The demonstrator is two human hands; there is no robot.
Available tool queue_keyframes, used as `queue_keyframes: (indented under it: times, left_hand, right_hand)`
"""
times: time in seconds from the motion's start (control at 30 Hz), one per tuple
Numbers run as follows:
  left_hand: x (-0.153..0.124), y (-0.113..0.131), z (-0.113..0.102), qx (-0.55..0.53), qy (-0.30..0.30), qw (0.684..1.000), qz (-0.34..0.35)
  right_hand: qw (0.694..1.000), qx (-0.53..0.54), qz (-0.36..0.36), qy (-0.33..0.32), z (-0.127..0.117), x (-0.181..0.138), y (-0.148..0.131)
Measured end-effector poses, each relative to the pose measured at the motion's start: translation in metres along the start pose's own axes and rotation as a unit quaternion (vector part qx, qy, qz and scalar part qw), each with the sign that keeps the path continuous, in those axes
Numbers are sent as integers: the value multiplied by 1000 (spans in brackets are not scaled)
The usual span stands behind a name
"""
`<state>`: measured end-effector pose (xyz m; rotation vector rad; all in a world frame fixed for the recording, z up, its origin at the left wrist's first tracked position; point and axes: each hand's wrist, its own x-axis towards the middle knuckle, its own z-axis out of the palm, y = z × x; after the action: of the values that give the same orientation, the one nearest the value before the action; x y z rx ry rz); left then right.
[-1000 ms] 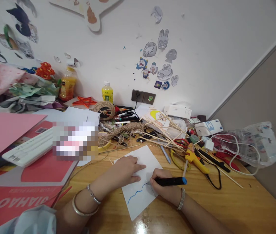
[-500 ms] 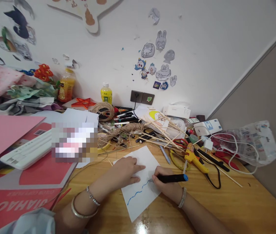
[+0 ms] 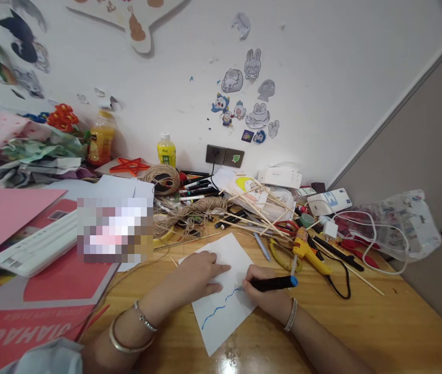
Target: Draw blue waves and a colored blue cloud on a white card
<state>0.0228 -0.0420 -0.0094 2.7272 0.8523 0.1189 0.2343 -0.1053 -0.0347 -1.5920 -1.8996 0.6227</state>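
A white sheet of paper [image 3: 226, 317] lies on the wooden desk [image 3: 361, 322] in front of me. My left hand [image 3: 201, 272] rests flat on the sheet with its fingers stretched out, pressing it down. My right hand [image 3: 262, 291] is closed around a black marker with a blue end cap [image 3: 273, 283], its tip touching the paper. A wavy blue line [image 3: 221, 307] runs across the sheet from lower left up to the marker tip. Both wrists wear silver bracelets.
Behind the paper lie bamboo sticks [image 3: 260, 210], jute twine [image 3: 190, 210], pens, red scissors [image 3: 287, 227] and a yellow glue gun [image 3: 309, 253] with a black cord. A white keyboard [image 3: 34, 246] on red boards sits left. A plastic bag [image 3: 396, 228] lies right. Bottles stand by the wall.
The blue wavy line has grown a little longer toward the upper right as my right hand moved the marker. My left hand stays on the paper. The view drifted slightly.
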Motion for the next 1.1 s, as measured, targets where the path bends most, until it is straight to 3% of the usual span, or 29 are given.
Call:
queue_keyframes:
  times: [0.5,0.87,1.1]
  left_hand:
    - [0,4,-5,7,-18,1000,-11]
    - [-1,14,-8,40,-28,998,-42]
    - [1,28,-3,100,-50,988,-104]
  right_hand:
    - [999,31,-3,-8,-1,2,7]
    - [990,90,-10,107,-9,0,0]
    - [994,77,-62,37,7,-10,-7]
